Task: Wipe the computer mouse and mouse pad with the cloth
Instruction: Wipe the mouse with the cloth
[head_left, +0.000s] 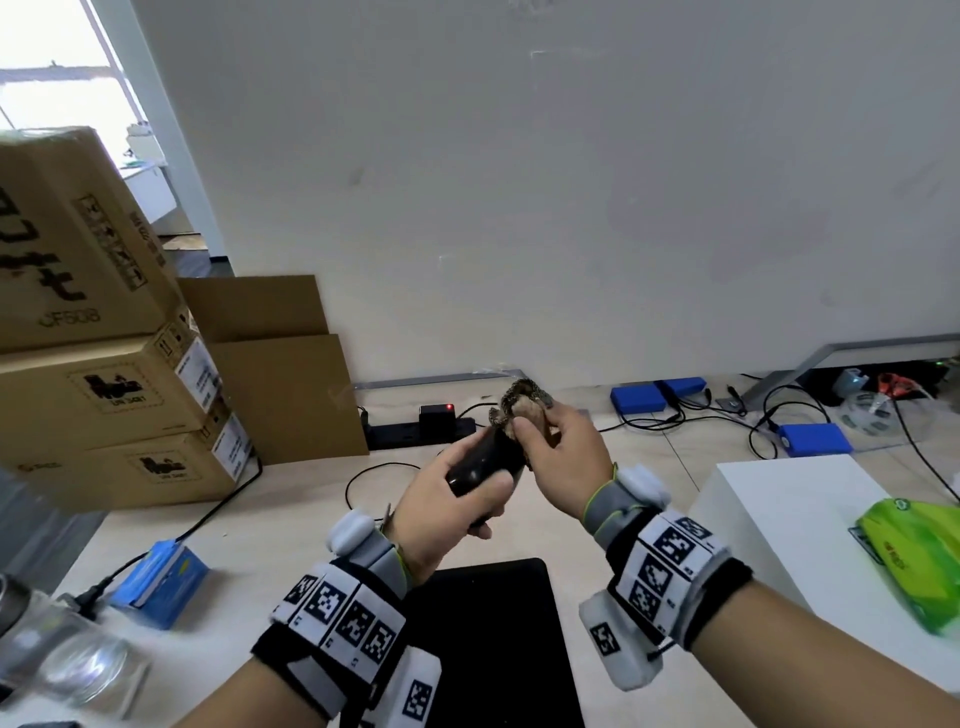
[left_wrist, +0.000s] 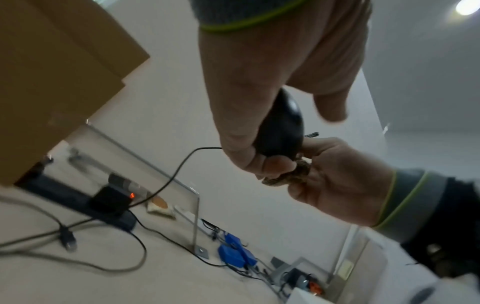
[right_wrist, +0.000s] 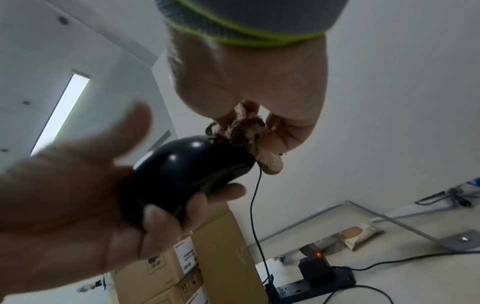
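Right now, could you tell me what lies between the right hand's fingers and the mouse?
The bunched cloth, pinched by the right hand, lies against the mouse; the right wrist view shows it.

— Where does the head view look from?
— From above, forward and down, over both wrists to the wall; the mouse pad (head_left: 483, 639) lies low in frame.
— And the wrist views?
— Each sits very near its own hand, looking along it, tilted. The left wrist view faces the floor and wall, the right wrist view the ceiling and boxes.
— What do they share?
— All three catch the mouse (head_left: 480, 465) (left_wrist: 280, 133) (right_wrist: 187, 174), and the power strip (head_left: 415, 431) (left_wrist: 109, 207) (right_wrist: 317, 281).
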